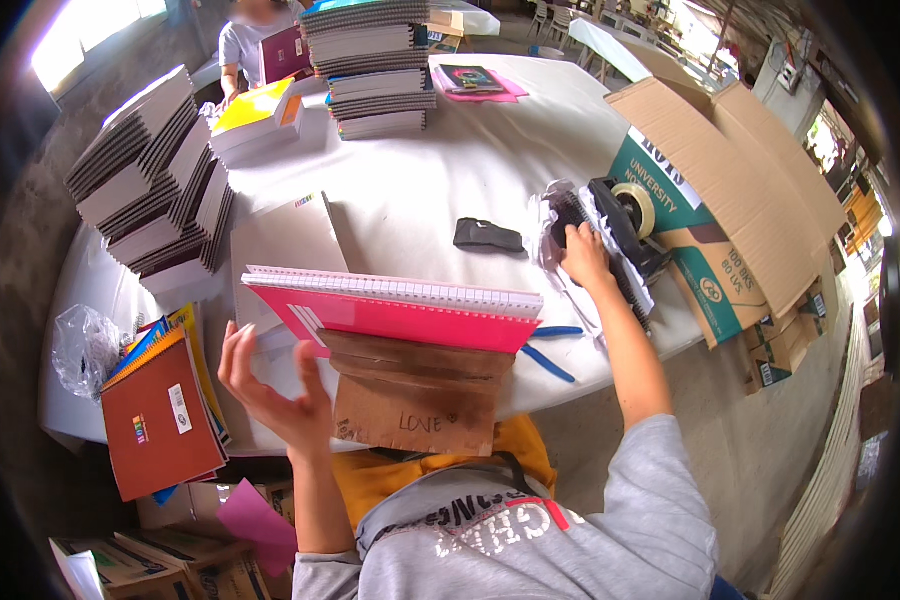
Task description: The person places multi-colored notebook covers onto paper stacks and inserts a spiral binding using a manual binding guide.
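A pink notebook [410, 322] with punched holes along its upper edge leans on a brown cardboard stand [418, 405] in front of me. My left hand [275, 390] is just left of it, fingers spread, holding nothing. My right hand [584, 256] reaches into a pile of black spiral binding coils [570, 212] on crumpled white paper. Its fingers are curled down among the coils; their tips are hidden. Blue-handled pliers [550, 366] lie partly behind the notebook. Beside the pile stands a black tape dispenser [610, 205]. A black strap-like piece [488, 236] lies left of it.
Tall notebook stacks stand at the left [160, 180] and far side [375, 75]. A pale notebook [282, 240] lies behind the pink one. Brown notebooks [160, 420] and a plastic bag [85, 345] sit near left. Open cartons [730, 190] flank the right edge. A person [255, 45] sits opposite.
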Available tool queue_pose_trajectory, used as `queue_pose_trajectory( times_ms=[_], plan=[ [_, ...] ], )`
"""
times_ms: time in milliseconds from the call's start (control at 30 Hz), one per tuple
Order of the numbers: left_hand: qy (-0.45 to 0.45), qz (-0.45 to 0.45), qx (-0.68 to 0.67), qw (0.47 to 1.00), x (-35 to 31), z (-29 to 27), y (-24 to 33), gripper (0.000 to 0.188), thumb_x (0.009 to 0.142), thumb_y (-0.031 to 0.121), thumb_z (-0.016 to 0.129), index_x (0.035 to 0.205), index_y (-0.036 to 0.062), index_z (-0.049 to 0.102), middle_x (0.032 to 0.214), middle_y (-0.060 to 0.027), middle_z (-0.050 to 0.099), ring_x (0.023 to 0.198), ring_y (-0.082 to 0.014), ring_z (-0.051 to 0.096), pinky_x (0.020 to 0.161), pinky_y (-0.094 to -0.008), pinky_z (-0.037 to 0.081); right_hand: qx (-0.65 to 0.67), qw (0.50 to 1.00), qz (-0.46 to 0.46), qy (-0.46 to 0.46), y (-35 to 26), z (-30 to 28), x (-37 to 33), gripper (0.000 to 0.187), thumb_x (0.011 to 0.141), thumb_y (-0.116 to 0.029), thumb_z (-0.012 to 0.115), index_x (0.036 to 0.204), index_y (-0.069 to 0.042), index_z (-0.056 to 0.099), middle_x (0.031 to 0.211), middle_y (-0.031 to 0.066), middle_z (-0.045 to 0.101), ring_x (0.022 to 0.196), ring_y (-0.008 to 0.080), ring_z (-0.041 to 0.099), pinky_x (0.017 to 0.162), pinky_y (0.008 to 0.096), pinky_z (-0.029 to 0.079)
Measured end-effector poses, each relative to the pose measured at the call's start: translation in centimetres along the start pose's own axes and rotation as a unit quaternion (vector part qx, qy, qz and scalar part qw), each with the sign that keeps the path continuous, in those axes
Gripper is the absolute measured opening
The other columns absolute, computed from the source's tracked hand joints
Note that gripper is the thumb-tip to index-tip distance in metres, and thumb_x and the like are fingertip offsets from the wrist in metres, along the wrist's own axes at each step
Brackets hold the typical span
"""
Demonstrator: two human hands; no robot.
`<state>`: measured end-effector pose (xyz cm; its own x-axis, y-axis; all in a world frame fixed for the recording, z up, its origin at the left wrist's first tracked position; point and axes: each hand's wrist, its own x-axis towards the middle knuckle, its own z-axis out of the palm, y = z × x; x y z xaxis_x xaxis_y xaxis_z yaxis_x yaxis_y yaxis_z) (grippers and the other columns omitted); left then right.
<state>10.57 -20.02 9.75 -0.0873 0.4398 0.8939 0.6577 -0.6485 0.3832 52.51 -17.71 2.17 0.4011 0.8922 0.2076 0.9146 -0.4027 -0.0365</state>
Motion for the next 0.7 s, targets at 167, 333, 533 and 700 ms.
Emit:
queue_pose_trajectory(
  times_ms=[167,333,533,700],
  plan=[
    [-0.185,0.113,-0.053,0.975,1.5,3.8,10.7,0.065,0.071,0.043,0.073,0.115,0.0025,0.049,0.112,-0.0132,0.051,0.118,-0.0335,0.043,0.105,-0.0536,0.021,-0.031,0.998,-0.025,-0.047,0.5,-1.5,1.8,0.014,0.072,0.0,0.059,0.084,0.005,0.063,0.096,0.0275,0.061,0.091,0.0415,0.061,0.079,0.0455,0.051],
    [-0.182,0.1,-0.047,0.977,1.1,7.8,11.4,0.037,0.065,0.039,0.075,0.08,0.0107,0.057,0.085,-0.0055,0.053,0.11,-0.0273,0.05,0.107,-0.0572,0.01,0.018,0.999,0.006,0.034,1.6,-5.5,2.1,0.029,0.077,0.0,0.047,0.105,0.003,0.053,0.104,0.0286,0.056,0.099,0.0425,0.056,0.086,0.0478,0.046],
    [-0.183,0.137,-0.108,0.967,0.9,7.8,10.9,0.029,0.06,0.031,0.076,0.073,0.0128,0.057,0.078,-0.0042,0.049,0.088,-0.0235,0.052,0.101,-0.0523,0.021,0.257,0.963,-0.04,0.066,-1.9,-19.1,-4.2,0.047,0.083,-0.005,0.048,0.129,-0.013,0.045,0.108,0.0202,0.059,0.078,0.0318,0.054,0.077,0.0379,0.044],
    [-0.191,0.14,-0.114,0.965,1.2,8.0,10.7,0.03,0.062,0.031,0.075,0.08,0.0136,0.06,0.078,-0.0032,0.049,0.083,-0.0223,0.05,0.095,-0.0457,0.029,0.359,0.89,-0.281,0.004,-3.8,-20.9,-11.6,0.021,0.086,-0.015,0.06,0.103,-0.004,0.065,0.082,0.0114,0.061,0.064,0.0205,0.052,0.064,0.0313,0.045]
  ],
)
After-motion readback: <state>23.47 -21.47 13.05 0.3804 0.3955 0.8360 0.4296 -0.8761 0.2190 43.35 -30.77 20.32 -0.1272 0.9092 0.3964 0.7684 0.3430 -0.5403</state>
